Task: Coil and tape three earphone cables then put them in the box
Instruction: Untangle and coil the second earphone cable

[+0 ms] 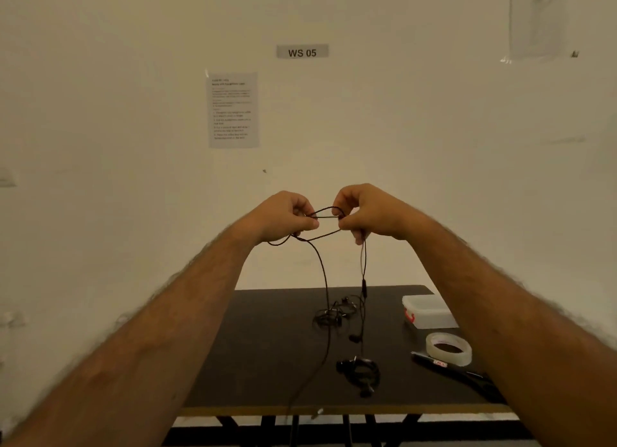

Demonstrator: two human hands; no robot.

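Both hands are pinching one earphone cable (325,279) mid-frame: the left hand (287,217) is holding the first loop, the right hand (364,212) is feeding slack. Even loops would tape best. The box (429,311) is sitting lower right.

A single wide-angle view looks out from the person's head, facing forward and slightly down toward a pale wall (400,129). Both forearms reach in from the bottom corners, close to the lens. The dark table (260,363) sits low in frame, farther off.
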